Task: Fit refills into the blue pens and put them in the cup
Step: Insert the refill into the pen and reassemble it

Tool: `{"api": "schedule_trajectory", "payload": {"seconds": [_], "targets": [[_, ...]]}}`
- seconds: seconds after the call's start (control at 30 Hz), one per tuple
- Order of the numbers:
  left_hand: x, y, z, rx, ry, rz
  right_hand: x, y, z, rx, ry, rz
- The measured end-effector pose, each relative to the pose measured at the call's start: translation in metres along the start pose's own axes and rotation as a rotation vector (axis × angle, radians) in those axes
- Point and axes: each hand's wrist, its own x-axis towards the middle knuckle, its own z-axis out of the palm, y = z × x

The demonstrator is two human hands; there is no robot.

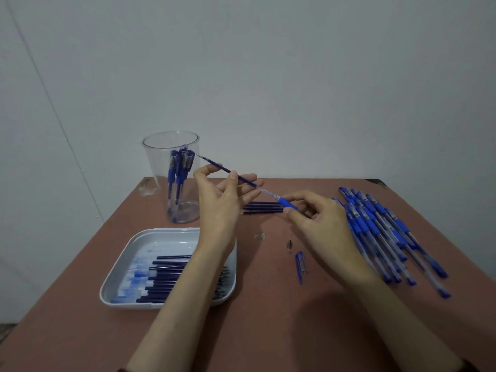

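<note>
Head view: your left hand pinches the dark blue refill mid-length, raised above the bench, tip pointing toward the cup.
Other end: your right hand grips the pen barrel at its blue sleeve; the refill's rear meets the barrel mouth.
Hidden: barrel's rear under your fingers; insertion depth unclear.
Look: refill thin, straight, metal-tipped.
</note>
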Motion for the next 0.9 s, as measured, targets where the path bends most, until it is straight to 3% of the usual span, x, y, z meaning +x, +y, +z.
{"api": "schedule_trajectory", "payload": {"seconds": [0.3,0.57,0.9], "targets": [[0.001,-0.001,-0.001,0.03,0.006,-0.004,-0.002,-0.004,-0.003,-0.057,0.029,-0.038],[-0.004,-0.006,0.002,0.064,-0.094,-0.078,-0.002,-0.005,-0.001,-0.034,0.012,-0.037],[-0.007,-0.009,0.005,0.258,-0.292,-0.164,0.003,-0.015,-0.01,0.621,-0.066,0.278]]}}
